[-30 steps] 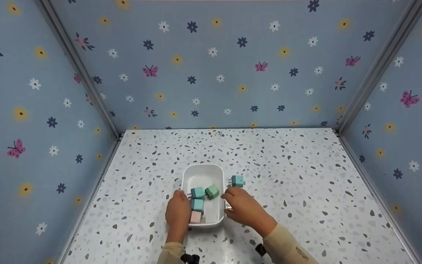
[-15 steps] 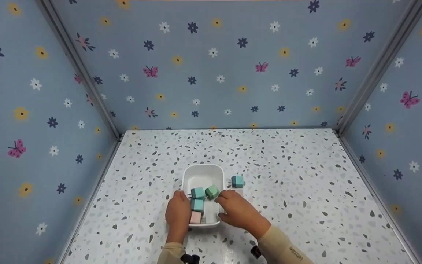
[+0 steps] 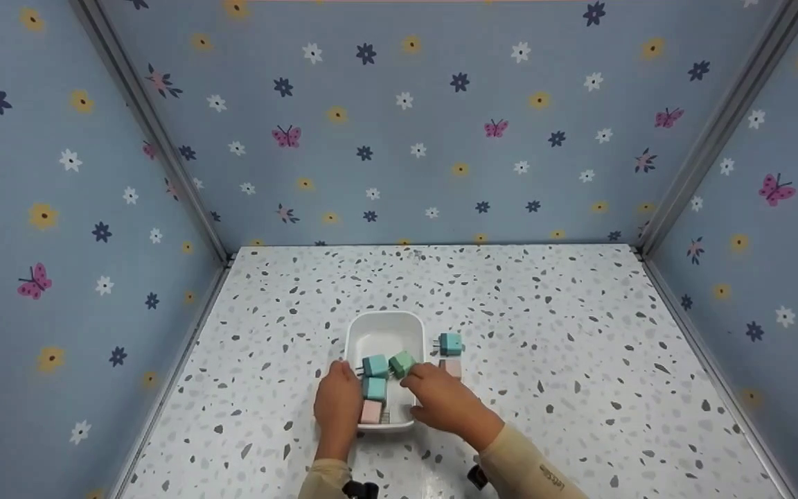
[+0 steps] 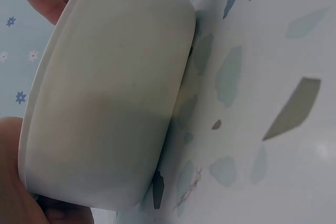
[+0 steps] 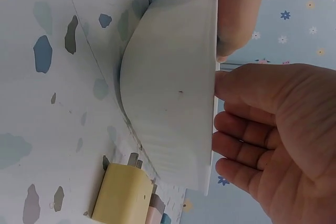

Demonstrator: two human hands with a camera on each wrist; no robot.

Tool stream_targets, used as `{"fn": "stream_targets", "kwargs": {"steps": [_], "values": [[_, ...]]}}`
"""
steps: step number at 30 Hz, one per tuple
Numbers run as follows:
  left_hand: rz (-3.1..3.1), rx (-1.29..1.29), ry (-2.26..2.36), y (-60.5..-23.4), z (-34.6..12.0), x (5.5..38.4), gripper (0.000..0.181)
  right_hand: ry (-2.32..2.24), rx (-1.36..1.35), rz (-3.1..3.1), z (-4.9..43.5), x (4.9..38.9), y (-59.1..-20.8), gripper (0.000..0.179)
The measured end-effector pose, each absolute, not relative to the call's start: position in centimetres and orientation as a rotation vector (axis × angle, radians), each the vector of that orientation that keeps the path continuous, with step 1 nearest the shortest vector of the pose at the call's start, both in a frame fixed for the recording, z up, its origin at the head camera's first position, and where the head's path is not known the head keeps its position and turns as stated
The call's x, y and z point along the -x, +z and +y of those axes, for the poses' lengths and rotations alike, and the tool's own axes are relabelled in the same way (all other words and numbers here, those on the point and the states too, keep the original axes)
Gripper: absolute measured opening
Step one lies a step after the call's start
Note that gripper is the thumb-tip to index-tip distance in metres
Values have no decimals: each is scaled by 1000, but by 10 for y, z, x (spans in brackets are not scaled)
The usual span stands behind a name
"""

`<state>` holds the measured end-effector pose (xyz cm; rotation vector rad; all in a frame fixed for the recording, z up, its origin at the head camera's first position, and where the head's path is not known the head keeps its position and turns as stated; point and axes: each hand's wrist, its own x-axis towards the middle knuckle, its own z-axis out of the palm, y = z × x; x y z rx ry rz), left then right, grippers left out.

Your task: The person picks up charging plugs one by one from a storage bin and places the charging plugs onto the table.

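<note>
A white rounded plastic bin point(image 3: 385, 320) stands on the table. My left hand point(image 3: 338, 400) holds its left rim, the thumb showing at the edge in the left wrist view. Inside lie two teal plug chargers point(image 3: 374, 365), a pink plug charger point(image 3: 371, 412) and a green plug charger point(image 3: 402, 364). My right hand point(image 3: 451, 403) reaches over the right rim, its fingers loosely bent near the green charger. The right wrist view shows nothing between these fingers point(image 5: 244, 145), though the bin wall hides part of the space beyond.
Right of the bin are another teal plug charger point(image 3: 450, 344) and a pink one point(image 3: 450, 368). A yellow plug charger point(image 5: 122, 195) lies close to the bin in the right wrist view; my right hand covers it in the head view. Flower-patterned walls point(image 3: 406, 125) enclose the speckled table point(image 3: 544, 312).
My right hand has moved left from beside the bin to over its right rim, uncovering the pink charger on the table. The left hand and the chargers in the bin keep their places.
</note>
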<state>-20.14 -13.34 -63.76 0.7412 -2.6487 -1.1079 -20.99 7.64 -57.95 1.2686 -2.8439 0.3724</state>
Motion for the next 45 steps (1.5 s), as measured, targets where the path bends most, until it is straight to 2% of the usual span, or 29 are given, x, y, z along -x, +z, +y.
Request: {"fn": "stream_targets", "kwargs": {"steps": [45], "values": [[-2652, -727, -1080, -637, -134, 201, 37, 346, -1244, -2994, 50, 215, -585, 42]]}}
